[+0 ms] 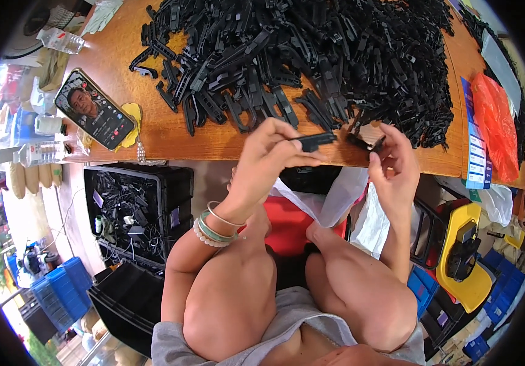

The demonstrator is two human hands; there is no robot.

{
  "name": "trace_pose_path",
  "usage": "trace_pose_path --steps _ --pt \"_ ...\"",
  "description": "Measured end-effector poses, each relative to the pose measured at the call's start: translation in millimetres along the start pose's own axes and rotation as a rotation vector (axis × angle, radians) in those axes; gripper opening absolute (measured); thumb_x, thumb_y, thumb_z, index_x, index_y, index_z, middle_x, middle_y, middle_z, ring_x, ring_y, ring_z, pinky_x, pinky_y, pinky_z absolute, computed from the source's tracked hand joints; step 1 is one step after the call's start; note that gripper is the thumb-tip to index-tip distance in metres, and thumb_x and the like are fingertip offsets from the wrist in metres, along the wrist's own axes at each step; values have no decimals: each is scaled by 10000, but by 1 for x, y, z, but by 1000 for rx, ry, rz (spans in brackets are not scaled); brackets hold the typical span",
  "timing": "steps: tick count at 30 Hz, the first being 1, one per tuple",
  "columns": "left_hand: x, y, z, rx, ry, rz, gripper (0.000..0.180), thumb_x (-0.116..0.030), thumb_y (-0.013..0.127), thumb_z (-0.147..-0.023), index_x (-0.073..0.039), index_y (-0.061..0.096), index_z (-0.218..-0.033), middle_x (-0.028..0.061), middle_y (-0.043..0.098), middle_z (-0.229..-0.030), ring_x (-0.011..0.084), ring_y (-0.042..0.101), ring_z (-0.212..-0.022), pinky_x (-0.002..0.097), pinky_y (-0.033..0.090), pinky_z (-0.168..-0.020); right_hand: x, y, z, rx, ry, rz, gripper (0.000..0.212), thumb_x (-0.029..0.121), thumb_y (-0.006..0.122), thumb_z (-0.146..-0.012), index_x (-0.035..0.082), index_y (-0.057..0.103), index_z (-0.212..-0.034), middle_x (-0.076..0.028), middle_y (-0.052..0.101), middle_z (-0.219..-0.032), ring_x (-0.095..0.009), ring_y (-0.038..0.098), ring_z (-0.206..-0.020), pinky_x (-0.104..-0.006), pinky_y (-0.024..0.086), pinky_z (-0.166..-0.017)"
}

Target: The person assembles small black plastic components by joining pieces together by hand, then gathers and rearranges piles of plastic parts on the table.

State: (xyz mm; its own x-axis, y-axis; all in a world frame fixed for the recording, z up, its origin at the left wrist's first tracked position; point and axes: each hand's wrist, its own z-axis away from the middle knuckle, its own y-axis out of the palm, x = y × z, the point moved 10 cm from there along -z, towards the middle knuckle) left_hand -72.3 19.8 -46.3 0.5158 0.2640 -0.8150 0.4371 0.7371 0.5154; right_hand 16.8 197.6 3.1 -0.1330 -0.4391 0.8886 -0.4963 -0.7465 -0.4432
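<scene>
Near side of black-parts pile (311,67): left hand (269,150) closed on long black part (317,142); right hand (396,165) half-curled, apparently pinching small dark piece (377,145). Phone (94,110) left of pile.

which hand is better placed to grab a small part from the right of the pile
Probably the right hand: it is nearer the small black parts, though it pinches a small dark piece. The left hand lies further left, holding a longer black part.
</scene>
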Motion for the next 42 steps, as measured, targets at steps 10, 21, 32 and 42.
trace_pose_path --steps 10,21,32,42 --pt "15 29 11 70 -106 -64 288 -96 494 -930 76 548 -1154 122 615 -1064 146 605 -940 264 498 -836 12 40 26 260 44 -550 205 -78 569 -815 -72 595 -1018 -134 602 -970 -174 635 -744 -262 540 -654" --pt "-20 59 30 224 282 -615 297 -49 552 -868 22 510 -1153 163 641 -825 240 620 -707 298 474 -641 -13 32 39 5 99 -572 144 -26 577 -845 -59 583 -985 -100 627 -791 -139 591 -635 -239 488 -621" --pt "-18 49 38 121 440 -803 317 -93 621 -829 -2 523 -1116 201 607 -892 366 611 -764 361 484 -630 -12 36 39 60 46 -537 279 -10 656 -744 -20 602 -1017 -106 587 -1004 -141 540 -837 -252 450 -737" --pt "-9 48 43 273 413 -885 367 -51 643 -793 35 543 -1136 208 632 -923 341 630 -722 357 505 -596 0 51 39 317 -62 -319 478 72 772 -638 -4 616 -1083 -92 643 -931 -159 543 -775 -262 423 -674"
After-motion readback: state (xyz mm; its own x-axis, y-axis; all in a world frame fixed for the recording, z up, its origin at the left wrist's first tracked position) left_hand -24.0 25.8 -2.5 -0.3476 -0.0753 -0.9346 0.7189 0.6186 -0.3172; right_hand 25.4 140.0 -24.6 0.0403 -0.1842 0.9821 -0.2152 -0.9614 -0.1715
